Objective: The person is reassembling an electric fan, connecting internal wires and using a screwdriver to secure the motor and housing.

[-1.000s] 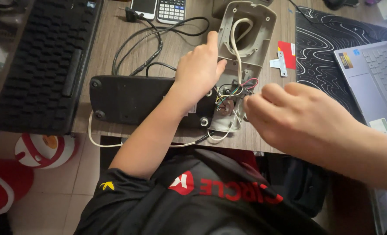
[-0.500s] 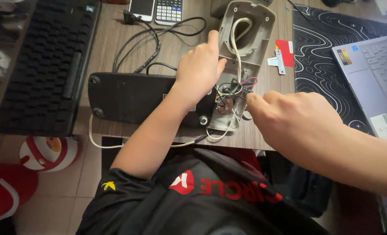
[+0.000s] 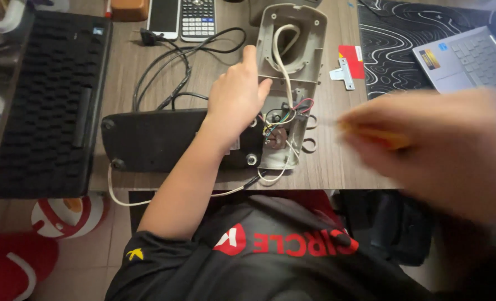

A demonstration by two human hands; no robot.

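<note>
Opened grey plastic housing [image 3: 290, 61] lies near the desk's front-middle, inner side up, a white cable [image 3: 282, 53] looping through its upper cavity. Lower end shows exposed coloured wires [image 3: 292, 108] (red, green, blue, yellow) bunched around a small component; too small to tell more. Housing butts against the right end of a black flat base unit [image 3: 158, 139], which lies lengthwise along the desk [image 3: 331, 167] front edge.

Left hand [image 3: 235, 100] rests flat on the joint between base and housing, index finger stretched up along the housing's left edge, other fingers loosely curled; it presses down, clamped on nothing. Right hand [image 3: 432, 147] is motion-blurred, above the desk to the right of the housing and apart from it; its grip is closed around a slim orange-yellow tool [image 3: 379, 135], tip pointing left toward the wires.

Further out: black cables [image 3: 170, 72] coil behind the left hand, a phone [image 3: 163, 17] and calculator [image 3: 199, 19] at the back edge, black keyboard [image 3: 47, 100] far left. Right of the housing: red card [image 3: 352, 60] with a small white bracket [image 3: 344, 73] just beside it, black patterned mat [image 3: 404, 50], laptop [image 3: 468, 58] on it
</note>
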